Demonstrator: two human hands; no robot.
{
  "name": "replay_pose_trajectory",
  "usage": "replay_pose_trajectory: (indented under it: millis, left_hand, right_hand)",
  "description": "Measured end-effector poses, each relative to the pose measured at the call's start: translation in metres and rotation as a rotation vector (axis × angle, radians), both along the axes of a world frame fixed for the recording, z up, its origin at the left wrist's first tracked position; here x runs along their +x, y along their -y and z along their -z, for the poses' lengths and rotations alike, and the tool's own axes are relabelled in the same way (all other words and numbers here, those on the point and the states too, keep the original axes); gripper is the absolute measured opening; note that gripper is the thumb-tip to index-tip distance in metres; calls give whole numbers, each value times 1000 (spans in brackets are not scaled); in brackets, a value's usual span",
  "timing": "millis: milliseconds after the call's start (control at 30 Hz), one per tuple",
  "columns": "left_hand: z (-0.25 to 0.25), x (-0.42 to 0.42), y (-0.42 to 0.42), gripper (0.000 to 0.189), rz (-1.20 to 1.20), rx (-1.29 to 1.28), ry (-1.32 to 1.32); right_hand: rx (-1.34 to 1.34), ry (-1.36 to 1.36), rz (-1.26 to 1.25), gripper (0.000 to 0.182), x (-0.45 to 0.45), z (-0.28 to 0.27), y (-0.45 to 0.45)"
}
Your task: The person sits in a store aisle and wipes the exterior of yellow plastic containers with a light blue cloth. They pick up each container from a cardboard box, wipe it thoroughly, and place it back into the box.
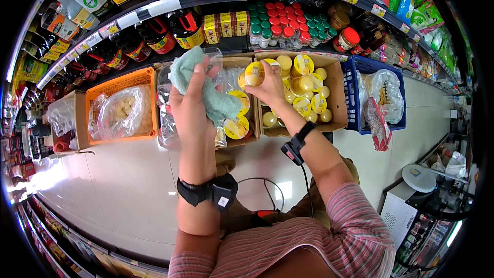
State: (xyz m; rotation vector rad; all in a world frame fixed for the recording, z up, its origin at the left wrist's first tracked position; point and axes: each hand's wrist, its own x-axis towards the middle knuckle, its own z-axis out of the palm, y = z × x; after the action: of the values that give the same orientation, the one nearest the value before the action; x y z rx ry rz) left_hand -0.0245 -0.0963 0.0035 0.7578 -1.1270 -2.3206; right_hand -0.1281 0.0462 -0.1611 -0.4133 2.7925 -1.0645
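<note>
A pale green cloth [220, 102] is draped through the fingers of my left hand [193, 104]. It hangs over a cardboard box whose yellow-lidded cups [236, 126] show below it. Between the thumb and fingers of my right hand [272, 87] is a small cup with a yellow and white lid [254, 74], raised above the left side of a second cardboard box [336, 110]. Many similar yellow cups [302, 106] lie jumbled in that box, some lid up and others on their sides.
An orange plastic basket [121, 139] with a bagged pale food stands at the left. On the right is a blue plastic basket [349, 96] holding clear bags. Shelves behind carry dark sauce bottles [185, 29] and red-capped jars [285, 21]. A black cable [307, 185] hangs from my right wrist strap.
</note>
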Motion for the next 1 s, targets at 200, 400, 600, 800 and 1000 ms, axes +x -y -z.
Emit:
replay_pose_trajectory:
  millis: [200,400,600,800,1000]
  left_hand:
    - [4,-5,7,30,-13,-44,47]
    - [6,-9,2,30,1,-41,81]
    - [3,-11,-8,30,18,-34,112]
    - [2,-18,-26,32,50,-35,134]
    - [6,-24,-40,31,75,-58,109]
  right_hand:
    - [112,-40,-25,88,-17,50,36]
    - [240,-59,-93,88,-20,78,58]
    - [229,49,-136,91,-18,77,55]
    - [65,-45,-152,76,-20,94,32]
    - [-152,-228,61,48,-31,91,-11]
